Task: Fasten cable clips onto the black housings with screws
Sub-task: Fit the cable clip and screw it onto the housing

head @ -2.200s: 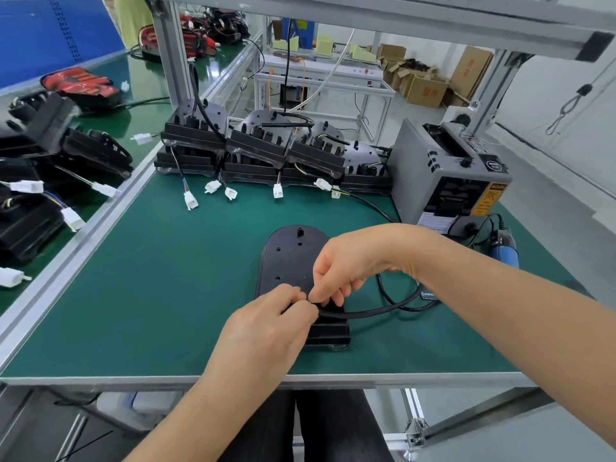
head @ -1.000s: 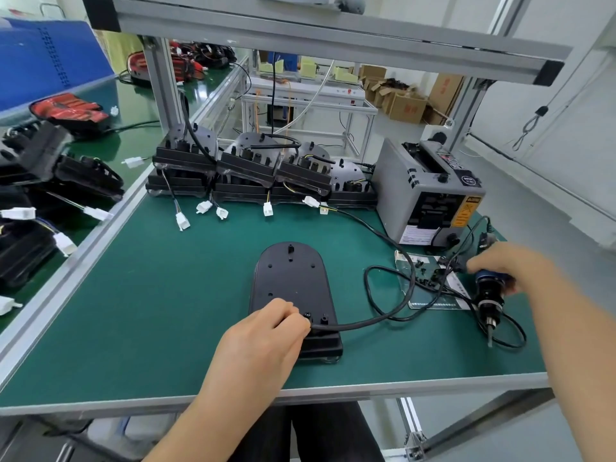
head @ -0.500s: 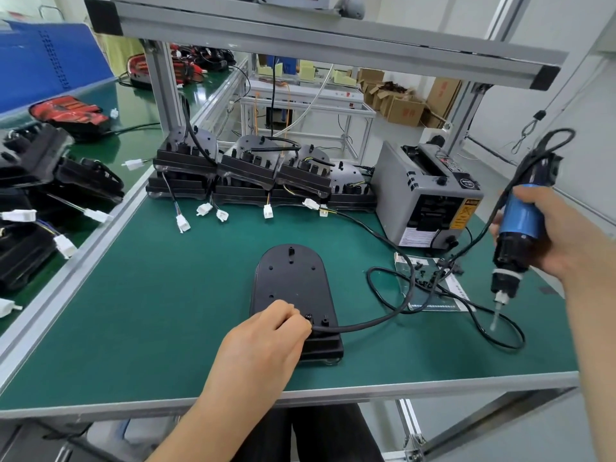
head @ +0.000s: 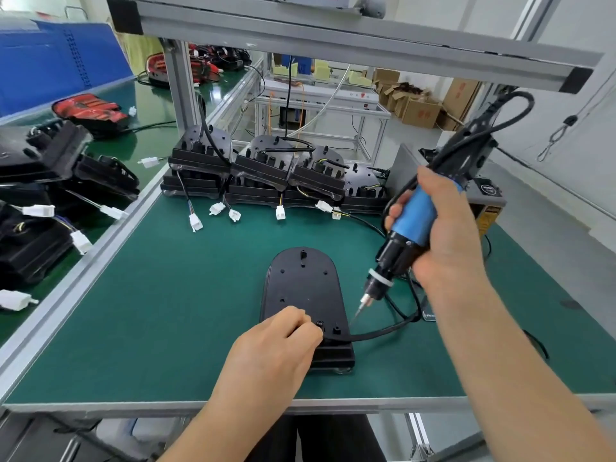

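Screwdriver poised beside a rigid-looking housing
Right hand clenched round its blue grip; left hand curled, pinning the tiny cable clip; cable probably springy

R hand swung screwdriver in, bit now beside housing.

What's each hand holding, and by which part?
Right hand: electric screwdriver, by its blue body. Left hand: curled on the black housing by the cable; hold unclear.
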A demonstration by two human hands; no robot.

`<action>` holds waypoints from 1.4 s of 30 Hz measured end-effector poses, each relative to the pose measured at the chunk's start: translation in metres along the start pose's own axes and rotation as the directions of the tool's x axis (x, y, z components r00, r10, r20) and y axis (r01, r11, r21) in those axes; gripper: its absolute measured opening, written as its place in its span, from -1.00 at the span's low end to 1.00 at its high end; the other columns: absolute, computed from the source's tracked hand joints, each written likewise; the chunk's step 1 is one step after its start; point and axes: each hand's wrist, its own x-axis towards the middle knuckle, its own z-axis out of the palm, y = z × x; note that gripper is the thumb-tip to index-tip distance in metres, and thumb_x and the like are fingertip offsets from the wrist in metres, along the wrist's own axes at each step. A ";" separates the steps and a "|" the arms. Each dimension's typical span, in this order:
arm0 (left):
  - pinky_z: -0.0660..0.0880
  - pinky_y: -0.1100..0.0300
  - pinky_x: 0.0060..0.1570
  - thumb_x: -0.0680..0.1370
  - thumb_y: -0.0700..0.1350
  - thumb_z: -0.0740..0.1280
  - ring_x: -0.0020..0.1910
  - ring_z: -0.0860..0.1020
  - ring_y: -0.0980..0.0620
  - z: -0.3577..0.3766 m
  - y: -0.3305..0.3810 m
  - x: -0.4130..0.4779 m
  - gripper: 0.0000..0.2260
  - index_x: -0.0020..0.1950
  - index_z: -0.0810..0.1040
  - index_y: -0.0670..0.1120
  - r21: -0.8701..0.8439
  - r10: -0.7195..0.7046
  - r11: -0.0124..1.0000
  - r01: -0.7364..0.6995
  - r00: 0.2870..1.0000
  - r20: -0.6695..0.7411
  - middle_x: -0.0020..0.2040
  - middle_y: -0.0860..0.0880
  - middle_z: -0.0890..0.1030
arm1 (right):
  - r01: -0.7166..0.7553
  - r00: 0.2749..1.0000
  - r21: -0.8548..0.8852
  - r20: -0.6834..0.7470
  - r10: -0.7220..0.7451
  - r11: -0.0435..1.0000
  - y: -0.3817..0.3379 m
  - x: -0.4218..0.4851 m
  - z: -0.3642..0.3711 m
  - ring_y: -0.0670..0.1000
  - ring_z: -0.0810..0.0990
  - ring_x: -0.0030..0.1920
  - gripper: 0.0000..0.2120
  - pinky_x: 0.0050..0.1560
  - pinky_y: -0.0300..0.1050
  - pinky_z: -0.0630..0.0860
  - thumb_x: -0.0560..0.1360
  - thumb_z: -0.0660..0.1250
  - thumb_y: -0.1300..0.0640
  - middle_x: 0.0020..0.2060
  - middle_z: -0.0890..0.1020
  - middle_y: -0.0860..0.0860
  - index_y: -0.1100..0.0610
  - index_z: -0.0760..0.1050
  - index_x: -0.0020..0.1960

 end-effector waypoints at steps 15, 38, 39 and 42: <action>0.55 0.10 -0.44 0.40 -0.33 0.45 -0.29 0.61 -0.03 0.000 -0.001 0.001 -0.87 -0.24 0.58 -0.14 -0.019 0.003 1.000 -0.003 1.000 0.004 -0.22 -0.02 0.55 | 0.137 0.987 -0.069 0.099 -0.130 0.988 0.023 -0.010 0.038 0.03 0.52 -0.45 -0.77 -0.36 -0.13 0.49 0.42 0.36 0.08 -0.12 0.57 0.13 0.09 0.42 0.03; 0.55 0.11 -0.43 0.45 -0.29 0.39 -0.28 0.61 -0.01 0.002 -0.002 0.001 -0.90 -0.24 0.57 -0.13 -0.002 0.011 1.000 -0.011 1.000 -0.016 -0.22 -0.01 0.55 | 0.177 0.972 -0.130 0.177 -0.153 0.976 0.022 -0.011 0.045 0.05 0.50 -0.48 -0.81 -0.39 -0.10 0.49 0.44 0.35 0.12 -0.20 0.61 0.09 0.12 0.42 0.01; 0.55 0.10 -0.43 0.46 -0.27 0.36 -0.28 0.61 -0.02 0.002 -0.002 0.000 -0.90 -0.24 0.57 -0.13 0.002 0.011 1.000 -0.011 1.000 -0.017 -0.23 -0.01 0.54 | 0.174 0.971 -0.135 0.187 -0.147 0.975 0.022 -0.011 0.046 0.04 0.51 -0.48 -0.78 -0.39 -0.10 0.49 0.44 0.35 0.11 -0.21 0.61 0.09 0.14 0.42 0.04; 0.55 0.10 -0.42 0.45 -0.30 0.38 -0.27 0.61 -0.02 0.003 -0.003 0.000 -0.90 -0.24 0.57 -0.13 0.002 0.016 1.000 -0.016 1.000 -0.016 -0.23 -0.02 0.54 | 0.160 0.970 -0.156 0.209 -0.126 0.975 0.023 -0.011 0.050 0.02 0.50 -0.49 -0.69 -0.40 -0.12 0.47 0.42 0.34 0.10 -0.21 0.60 0.08 0.20 0.40 0.10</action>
